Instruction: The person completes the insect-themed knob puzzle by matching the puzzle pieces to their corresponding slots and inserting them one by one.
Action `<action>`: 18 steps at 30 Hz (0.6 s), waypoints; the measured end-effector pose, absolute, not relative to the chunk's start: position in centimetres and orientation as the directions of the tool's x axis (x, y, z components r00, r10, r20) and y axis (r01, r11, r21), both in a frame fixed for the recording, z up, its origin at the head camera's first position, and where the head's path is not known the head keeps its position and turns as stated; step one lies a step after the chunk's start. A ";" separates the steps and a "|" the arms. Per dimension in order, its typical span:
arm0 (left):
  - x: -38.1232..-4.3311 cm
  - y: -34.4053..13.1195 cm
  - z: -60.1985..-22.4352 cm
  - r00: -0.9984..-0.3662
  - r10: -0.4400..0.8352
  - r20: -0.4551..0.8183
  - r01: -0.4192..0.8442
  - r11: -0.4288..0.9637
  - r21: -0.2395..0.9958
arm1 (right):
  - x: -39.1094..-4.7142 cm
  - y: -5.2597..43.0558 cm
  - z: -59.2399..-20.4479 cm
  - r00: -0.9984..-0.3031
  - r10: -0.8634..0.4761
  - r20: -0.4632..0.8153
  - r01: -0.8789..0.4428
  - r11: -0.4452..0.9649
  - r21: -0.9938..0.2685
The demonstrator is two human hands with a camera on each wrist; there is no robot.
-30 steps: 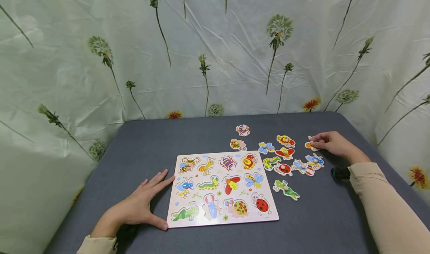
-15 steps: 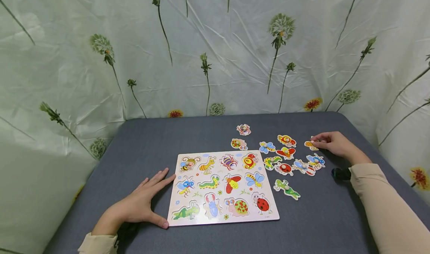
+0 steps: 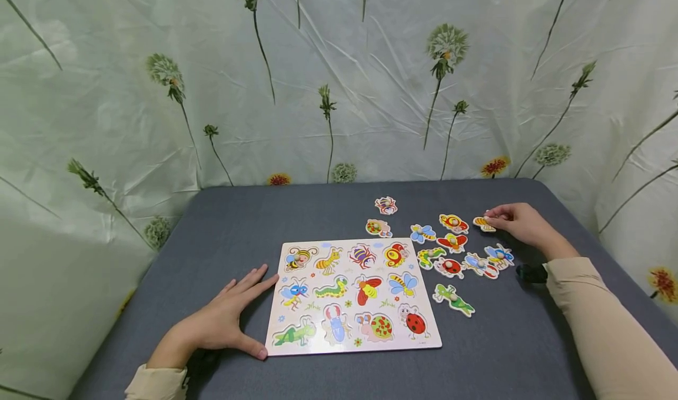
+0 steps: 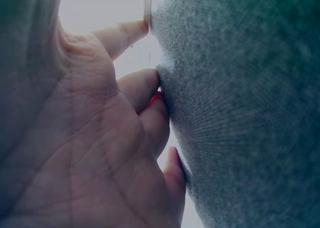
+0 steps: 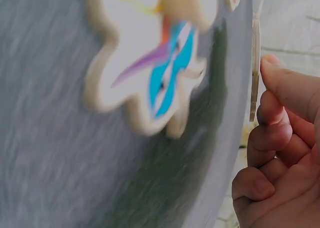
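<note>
My right hand (image 3: 521, 226) pinches an orange-and-yellow striped insect puzzle piece (image 3: 483, 224) at the far right of the table. The right wrist view shows that piece (image 5: 255, 73) edge-on at the thumb and fingertips, with the other fingers curled. A pink-white insect puzzle board (image 3: 392, 345) lies flat at the middle, its pictured recesses facing up. Spread along the board's left edge is my left hand (image 3: 217, 320), thumb at the near corner and index fingertip by the upper edge. The left wrist view shows its palm and straight fingers (image 4: 137, 88).
Loose knobbed pieces lie right of the board: a grasshopper (image 3: 453, 300), a ladybug (image 3: 449, 267), a caterpillar (image 3: 430, 257), a blue-winged mosquito (image 3: 499, 255) and several others. A spider (image 3: 385, 205) and a snail (image 3: 378, 228) lie behind it. A flowered curtain (image 3: 265, 123) hangs behind the dark table.
My right hand has shifted slightly left and away from me, and the striped piece has moved with it. The left hand and board stay in place.
</note>
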State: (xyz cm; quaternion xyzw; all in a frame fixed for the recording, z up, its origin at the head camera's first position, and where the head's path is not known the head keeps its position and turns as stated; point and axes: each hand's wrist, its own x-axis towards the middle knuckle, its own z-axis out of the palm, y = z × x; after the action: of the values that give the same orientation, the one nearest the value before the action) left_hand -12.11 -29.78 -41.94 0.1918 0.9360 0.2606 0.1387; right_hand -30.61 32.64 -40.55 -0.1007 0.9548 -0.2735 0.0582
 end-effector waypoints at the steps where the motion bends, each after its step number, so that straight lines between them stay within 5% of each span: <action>1: -12.1 -29.8 -41.9 -0.888 0.430 -0.161 0.285 0.792 0.540 | -30.6 32.3 -40.4 -0.973 -0.226 -0.053 -0.164 0.829 -0.535; 18: -12.0 -29.7 -41.8 -0.893 0.418 -0.166 0.281 0.806 0.521 | -30.6 27.2 -38.9 -0.961 -0.278 -0.007 -0.227 0.798 -0.558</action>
State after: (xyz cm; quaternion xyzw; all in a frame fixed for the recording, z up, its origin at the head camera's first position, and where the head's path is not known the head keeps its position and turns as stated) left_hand -12.01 -29.68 -41.83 0.1859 0.9402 0.2500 0.1377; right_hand -30.61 27.22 -38.95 -0.1333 0.9471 -0.2885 0.0441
